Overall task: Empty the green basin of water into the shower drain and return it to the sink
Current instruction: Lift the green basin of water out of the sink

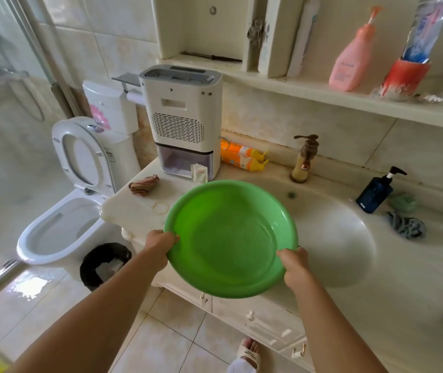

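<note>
The person is holding the green basin [231, 238] with both hands, above the left part of the sink [344, 238] and over the front edge of the counter [134, 211]. The basin is round, of smooth shiny plastic with a rolled rim, and it is tilting a little toward the person. A thin layer of water is glinting inside it (I cannot tell how much). The left hand [159, 242] is closing on the left rim, the thumb lying over the edge. The right hand [294, 266] is clamping the near right rim in the same way.

The sink is a wide oval bowl of pale glossy stone, and a brass-coloured faucet [305, 160] is standing behind it. A white boxy machine with perforated grilles [184, 122] is sitting on the counter just behind the basin. A dark blue pump bottle [376, 192] is standing at the right of the sink, near a crumpled grey cloth [406, 224].
</note>
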The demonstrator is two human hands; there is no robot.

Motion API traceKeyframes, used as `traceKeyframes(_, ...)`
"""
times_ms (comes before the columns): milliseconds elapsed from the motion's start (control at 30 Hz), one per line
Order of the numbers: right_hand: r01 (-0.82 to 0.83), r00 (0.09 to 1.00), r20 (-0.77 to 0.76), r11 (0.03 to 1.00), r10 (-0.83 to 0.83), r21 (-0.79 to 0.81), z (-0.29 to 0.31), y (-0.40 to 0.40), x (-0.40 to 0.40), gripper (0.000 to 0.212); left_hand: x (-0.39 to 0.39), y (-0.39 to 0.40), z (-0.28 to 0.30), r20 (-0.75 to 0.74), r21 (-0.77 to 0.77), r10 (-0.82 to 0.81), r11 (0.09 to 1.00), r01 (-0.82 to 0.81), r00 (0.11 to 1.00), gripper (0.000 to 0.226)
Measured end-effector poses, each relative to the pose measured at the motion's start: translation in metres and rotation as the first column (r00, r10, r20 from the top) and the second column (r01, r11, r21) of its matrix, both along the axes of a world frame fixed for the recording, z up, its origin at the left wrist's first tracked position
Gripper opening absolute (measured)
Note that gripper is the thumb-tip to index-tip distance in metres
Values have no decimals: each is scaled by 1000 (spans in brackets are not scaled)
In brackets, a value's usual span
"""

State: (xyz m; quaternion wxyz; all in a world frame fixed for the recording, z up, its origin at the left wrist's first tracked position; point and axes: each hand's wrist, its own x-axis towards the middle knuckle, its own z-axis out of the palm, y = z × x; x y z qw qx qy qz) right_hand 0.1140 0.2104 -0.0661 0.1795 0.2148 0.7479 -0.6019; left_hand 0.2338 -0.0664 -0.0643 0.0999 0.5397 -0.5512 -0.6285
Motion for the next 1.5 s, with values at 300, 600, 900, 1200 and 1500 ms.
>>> traceKeyframes(300,9,999,-47,999,-7,50,-3,-16,1,29,16,-6,-10,-40,1,10,1000,-10,999,6)
traceKeyframes(600,12,996,-91,994,-2,112,-4,-44,-6,30,15,-15,-12,41,-99,-5,995,9,999,14)
traceKeyframes(900,-25,987,-155,986,50,163,-3,-65,-21,22,14,-11,-23,105,-374,40,928,2,994,14)
traceKeyframes(1200,-136,963,-207,972,176,194,-9,-85,-49,46,10,-12,-21,38,-374,180,915,-153,983,13)
traceKeyframes(1500,-224,926,-242,937,291,268,-19,-88,-66,46,12,-5,-21,31,-388,253,894,-222,967,12)
